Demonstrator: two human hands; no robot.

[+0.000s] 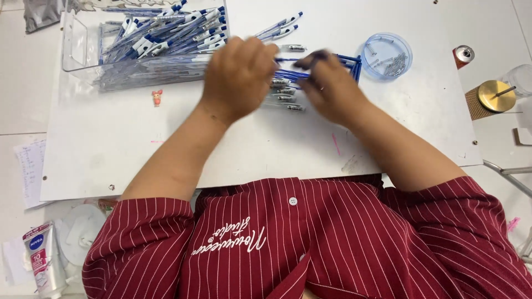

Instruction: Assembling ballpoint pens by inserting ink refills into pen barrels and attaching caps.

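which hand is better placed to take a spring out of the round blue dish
Right, most likely. The right hand lies beside the round blue dish, with only the ends of the blue pen parts between them. The left hand sits farther over, nearer the clear bin, and would have to cross the right.

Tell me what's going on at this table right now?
A person in a red striped shirt works with both bare hands over a white board. The left hand and right hand meet over a small pile of blue pen parts; motion blur hides exactly what each hand grips. A clear bin at the upper left is full of blue-and-white pens. A round blue dish of small metal springs sits to the right, and a tiny pink figurine stands below the bin.
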